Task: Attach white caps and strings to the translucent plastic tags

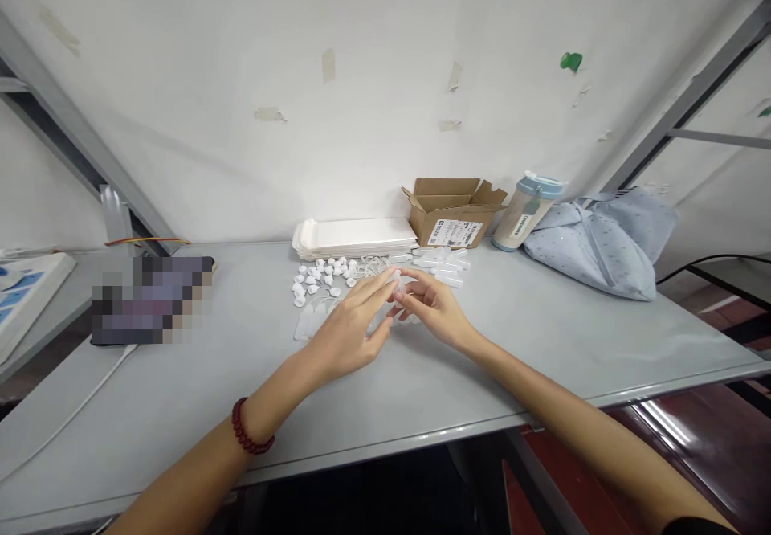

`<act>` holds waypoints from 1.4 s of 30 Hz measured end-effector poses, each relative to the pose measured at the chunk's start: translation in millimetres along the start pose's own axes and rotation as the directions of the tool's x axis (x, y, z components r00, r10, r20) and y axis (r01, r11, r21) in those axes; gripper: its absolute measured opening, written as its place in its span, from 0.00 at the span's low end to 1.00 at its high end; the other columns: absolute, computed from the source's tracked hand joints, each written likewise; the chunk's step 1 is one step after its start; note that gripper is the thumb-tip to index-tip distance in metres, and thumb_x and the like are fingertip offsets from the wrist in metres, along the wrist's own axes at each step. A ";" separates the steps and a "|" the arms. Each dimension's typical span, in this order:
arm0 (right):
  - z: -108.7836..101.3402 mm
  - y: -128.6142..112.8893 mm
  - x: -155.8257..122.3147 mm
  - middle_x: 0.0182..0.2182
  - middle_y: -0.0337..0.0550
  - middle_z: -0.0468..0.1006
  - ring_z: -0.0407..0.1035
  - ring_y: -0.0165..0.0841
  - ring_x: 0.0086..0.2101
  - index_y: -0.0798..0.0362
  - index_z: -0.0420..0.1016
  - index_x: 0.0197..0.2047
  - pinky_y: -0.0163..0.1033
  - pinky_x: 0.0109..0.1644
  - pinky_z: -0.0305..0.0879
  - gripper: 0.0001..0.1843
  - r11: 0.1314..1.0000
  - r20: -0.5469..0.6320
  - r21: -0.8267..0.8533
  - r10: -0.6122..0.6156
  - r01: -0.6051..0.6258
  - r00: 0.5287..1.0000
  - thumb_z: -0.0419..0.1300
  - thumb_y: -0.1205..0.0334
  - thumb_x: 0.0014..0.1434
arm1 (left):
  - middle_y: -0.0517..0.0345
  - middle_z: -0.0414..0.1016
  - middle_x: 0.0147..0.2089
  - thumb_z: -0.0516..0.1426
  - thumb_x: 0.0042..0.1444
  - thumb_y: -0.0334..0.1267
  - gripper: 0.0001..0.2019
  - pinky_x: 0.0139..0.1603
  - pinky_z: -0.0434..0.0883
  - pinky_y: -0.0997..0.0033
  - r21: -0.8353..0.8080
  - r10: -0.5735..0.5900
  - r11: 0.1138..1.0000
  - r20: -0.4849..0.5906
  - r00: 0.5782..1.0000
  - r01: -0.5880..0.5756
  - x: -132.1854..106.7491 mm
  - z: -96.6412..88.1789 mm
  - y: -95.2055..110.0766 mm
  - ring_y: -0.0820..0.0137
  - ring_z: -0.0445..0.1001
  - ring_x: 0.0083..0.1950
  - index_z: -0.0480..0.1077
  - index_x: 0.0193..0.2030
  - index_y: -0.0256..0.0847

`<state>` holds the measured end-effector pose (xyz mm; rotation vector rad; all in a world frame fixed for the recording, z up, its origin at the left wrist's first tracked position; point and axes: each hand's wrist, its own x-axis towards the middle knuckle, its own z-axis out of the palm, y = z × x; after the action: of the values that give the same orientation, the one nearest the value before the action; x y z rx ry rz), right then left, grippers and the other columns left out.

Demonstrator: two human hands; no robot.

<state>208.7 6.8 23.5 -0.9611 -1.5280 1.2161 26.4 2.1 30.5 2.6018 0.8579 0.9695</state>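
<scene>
Right hand (436, 307) pinches a piece (397, 279), likely light and stiff, best held by its sides; left hand (348, 328) half-curled, grip unclear.

Head-worn view, looking forward and down, close above the desk (572, 326)

On the table (542, 350), a stack of flat packs (361, 234) lay at the back by the wall (361, 157), with a box (453, 224) just right of it, then a bottle (521, 218), then a bag (593, 255) farthest right. Before the stack sat caps (312, 279), with cords (374, 263) to their right and tubes (446, 264) beyond those, before the box. The left hand (355, 320) and right hand (438, 308) were before the cords, a small piece (397, 279) between them; a device (150, 298) lay far left
</scene>
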 end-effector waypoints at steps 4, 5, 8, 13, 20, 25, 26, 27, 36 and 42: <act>0.3 2.2 0.4 0.31 0.40 0.77 0.76 0.33 0.31 0.53 0.63 0.52 0.37 0.32 0.72 0.23 0.999 -0.022 0.016 -0.032 0.032 0.999 0.61 0.54 0.56 | 0.45 0.48 0.71 0.49 0.60 0.30 0.28 0.68 0.54 0.51 0.027 0.006 1.000 0.047 0.999 -0.007 -1.7 2.3 0.6 0.59 0.48 0.70 0.52 0.67 0.38; 0.4 2.4 0.4 0.31 0.40 0.77 0.76 0.33 0.31 0.53 0.63 0.52 0.37 0.33 0.72 0.22 0.999 -0.028 0.017 -0.046 0.047 0.999 0.60 0.54 0.56 | 0.45 0.46 0.71 0.49 0.60 0.30 0.28 0.68 0.54 0.51 0.031 0.006 0.999 0.053 0.999 -0.008 -1.9 2.6 1.0 0.59 0.47 0.71 0.51 0.67 0.38; 0.7 2.5 0.4 0.30 0.39 0.77 0.76 0.33 0.30 0.52 0.62 0.52 0.38 0.33 0.72 0.23 0.997 -0.045 0.022 -0.074 0.075 0.996 0.60 0.53 0.56 | 0.45 0.45 0.71 0.49 0.60 0.30 0.29 0.68 0.54 0.50 0.041 0.012 0.999 0.059 0.998 -0.014 -1.9 2.8 2.6 0.59 0.45 0.71 0.49 0.68 0.38; 0.6 1.9 0.7 0.29 0.38 0.76 0.76 0.33 0.29 0.52 0.62 0.50 0.38 0.33 0.72 0.23 0.997 -0.081 0.035 -0.065 0.068 0.995 0.62 0.51 0.55 | 0.45 0.49 0.70 0.50 0.59 0.29 0.28 0.67 0.56 0.50 0.046 0.035 0.998 0.037 0.999 -0.037 -1.3 2.4 4.0 0.60 0.48 0.70 0.50 0.67 0.37; 0.3 2.5 0.9 0.30 0.38 0.75 0.76 0.32 0.29 0.52 0.62 0.50 0.38 0.33 0.72 0.23 0.998 -0.079 0.006 -0.063 0.063 0.995 0.61 0.53 0.55 | 0.44 0.66 0.60 0.50 0.60 0.28 0.21 0.60 0.65 0.53 0.049 0.046 0.998 -0.131 0.990 -0.040 0.6 0.8 3.2 0.60 0.61 0.62 0.60 0.61 0.36; 0.9 5.0 -1.4 0.31 0.38 0.74 0.75 0.32 0.29 0.52 0.62 0.52 0.37 0.31 0.71 0.22 0.992 0.035 -0.110 -0.063 0.067 0.997 0.60 0.54 0.57 | 0.44 0.70 0.53 0.53 0.60 0.31 0.16 0.54 0.69 0.54 0.114 0.043 0.993 -0.253 0.966 -0.014 2.8 -2.6 3.3 0.60 0.66 0.55 0.64 0.55 0.36; 1.2 5.4 -2.1 0.30 0.38 0.74 0.75 0.31 0.29 0.52 0.62 0.52 0.37 0.31 0.71 0.22 0.988 0.045 -0.133 -0.072 0.077 0.996 0.60 0.55 0.57 | 0.45 0.70 0.52 0.54 0.59 0.32 0.16 0.54 0.69 0.55 0.131 0.056 0.991 -0.254 0.966 -0.023 2.9 -2.7 2.8 0.60 0.66 0.54 0.64 0.55 0.36; 1.5 5.7 -2.8 0.30 0.38 0.74 0.74 0.30 0.28 0.52 0.62 0.52 0.36 0.31 0.70 0.21 0.983 0.046 -0.159 -0.081 0.087 0.996 0.60 0.55 0.57 | 0.45 0.70 0.52 0.56 0.58 0.33 0.17 0.53 0.69 0.55 0.149 0.071 0.988 -0.248 0.966 -0.034 2.9 -2.6 2.1 0.60 0.66 0.54 0.64 0.54 0.36; 3.7 7.7 -3.2 0.30 0.37 0.72 0.72 0.28 0.26 0.53 0.63 0.51 0.37 0.32 0.70 0.23 0.978 0.038 -0.200 -0.044 0.051 0.998 0.61 0.55 0.55 | 0.43 0.70 0.51 0.59 0.55 0.34 0.20 0.51 0.70 0.53 0.325 0.135 0.942 -0.137 0.981 -0.084 1.5 -1.9 -0.2 0.57 0.66 0.52 0.64 0.54 0.34; 5.1 6.7 -4.5 0.28 0.37 0.73 0.72 0.29 0.25 0.52 0.63 0.49 0.38 0.32 0.71 0.22 0.986 0.039 -0.161 -0.046 0.051 0.998 0.62 0.53 0.54 | 0.43 0.71 0.49 0.56 0.56 0.31 0.16 0.50 0.70 0.52 0.339 0.155 0.934 -0.109 0.982 -0.109 3.4 -7.1 6.2 0.56 0.67 0.52 0.64 0.52 0.35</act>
<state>205.1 2.7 15.8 -1.0061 -1.6893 1.0925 26.5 -0.7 40.1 2.9392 0.9628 1.1340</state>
